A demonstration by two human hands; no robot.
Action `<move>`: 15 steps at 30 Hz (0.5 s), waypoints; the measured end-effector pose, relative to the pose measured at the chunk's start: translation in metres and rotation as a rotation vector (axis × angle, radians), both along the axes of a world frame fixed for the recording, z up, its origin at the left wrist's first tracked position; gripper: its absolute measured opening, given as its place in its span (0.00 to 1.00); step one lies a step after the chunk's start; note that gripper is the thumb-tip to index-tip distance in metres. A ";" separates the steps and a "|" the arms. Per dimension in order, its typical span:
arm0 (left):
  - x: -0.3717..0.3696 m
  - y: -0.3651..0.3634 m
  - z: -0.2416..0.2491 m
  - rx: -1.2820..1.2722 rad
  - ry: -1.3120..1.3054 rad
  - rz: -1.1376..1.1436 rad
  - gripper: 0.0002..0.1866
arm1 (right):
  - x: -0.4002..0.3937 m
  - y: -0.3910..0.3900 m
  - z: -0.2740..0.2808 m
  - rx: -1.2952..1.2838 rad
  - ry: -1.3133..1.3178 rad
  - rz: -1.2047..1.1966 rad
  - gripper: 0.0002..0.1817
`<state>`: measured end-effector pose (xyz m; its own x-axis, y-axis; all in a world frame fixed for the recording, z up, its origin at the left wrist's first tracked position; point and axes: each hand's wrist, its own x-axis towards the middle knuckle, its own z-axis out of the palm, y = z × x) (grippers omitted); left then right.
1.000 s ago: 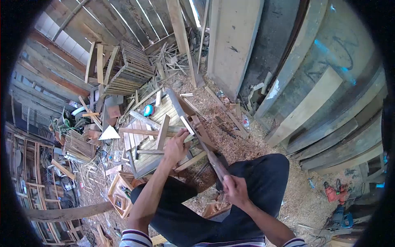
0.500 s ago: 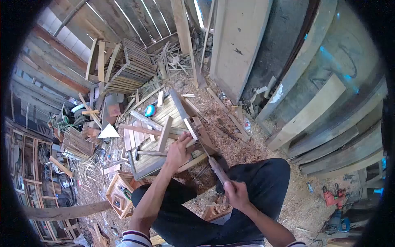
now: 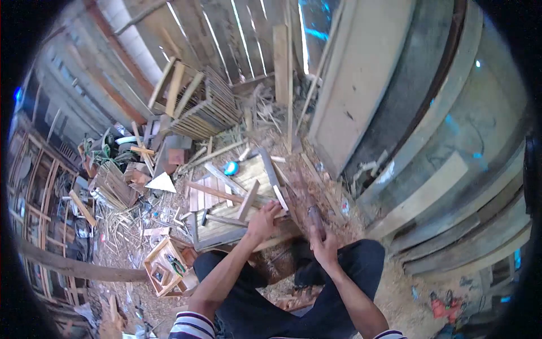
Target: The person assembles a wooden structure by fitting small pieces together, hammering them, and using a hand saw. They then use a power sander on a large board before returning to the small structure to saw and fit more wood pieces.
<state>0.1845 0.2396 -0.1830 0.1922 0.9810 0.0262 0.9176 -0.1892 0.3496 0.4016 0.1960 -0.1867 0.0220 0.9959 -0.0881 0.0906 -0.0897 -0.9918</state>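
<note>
My left hand [image 3: 263,221] is at the near right corner of a low wooden worktop [image 3: 257,168], its fingers closed at the lower end of a pale wood strip [image 3: 280,198]. The strip lies along the worktop's dark edge. My right hand [image 3: 324,248] grips the brown handle of a long tool [image 3: 317,223]. Motion smears the tool's far end, and I cannot make out its exact kind. It points up and away, to the right of the strip and apart from it. Short wood pieces [image 3: 248,200] lie on the worktop left of my left hand.
A blue tape measure [image 3: 231,168] sits on the worktop. Left of my knees is a wooden box [image 3: 151,265] holding green-handled pliers [image 3: 176,264]. Stacked slatted wood [image 3: 212,107] stands behind, tall boards [image 3: 361,85] lean at right, and a red power tool [image 3: 446,307] lies lower right.
The tool in my right hand has swung up and right, away from the strip, and is now blurred. My left hand stays at the strip. The head view has shifted.
</note>
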 end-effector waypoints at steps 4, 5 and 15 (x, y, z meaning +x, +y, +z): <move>-0.008 0.010 0.020 -0.121 0.017 0.082 0.19 | -0.016 0.038 0.058 0.089 -0.083 0.037 0.26; -0.013 0.008 0.018 0.079 -0.070 0.057 0.17 | -0.022 0.051 0.050 0.109 -0.079 0.048 0.28; -0.017 0.012 0.089 0.289 -0.273 0.091 0.18 | -0.087 0.107 0.067 0.020 -0.105 0.126 0.21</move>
<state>0.1675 0.2517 -0.0941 0.0525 0.9385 0.3413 0.8159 -0.2374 0.5272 0.3145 0.3030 -0.1194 -0.0956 0.9928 -0.0719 0.2033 -0.0513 -0.9778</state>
